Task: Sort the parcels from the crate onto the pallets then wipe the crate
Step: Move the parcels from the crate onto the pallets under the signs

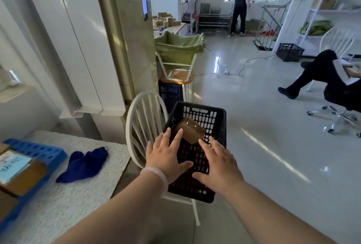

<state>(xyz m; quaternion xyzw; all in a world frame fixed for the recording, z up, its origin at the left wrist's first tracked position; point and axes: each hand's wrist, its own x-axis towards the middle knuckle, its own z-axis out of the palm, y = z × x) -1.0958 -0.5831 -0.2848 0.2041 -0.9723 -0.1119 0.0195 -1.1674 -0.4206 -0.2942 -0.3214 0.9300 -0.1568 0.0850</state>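
A black slotted crate [207,114] rests on the seat of a white chair [140,118] in front of me. One brown taped parcel [192,129] lies tilted inside it against the far wall. My left hand [166,157] and my right hand [218,162] hover over the crate's near half, fingers spread, holding nothing. The left fingertips reach almost to the parcel. On the speckled table at the left a blue pallet [39,151] carries labelled cardboard parcels [17,173]. A dark blue cloth [86,162] lies crumpled beside the pallet.
Behind the chair stand a tall air conditioner [129,34], a stool on a blue crate [172,91] and a green sack on a frame [179,48]. One person stands at the far window [240,3]; another sits in an office chair at the right [328,79]. A cable crosses the glossy floor [250,62].
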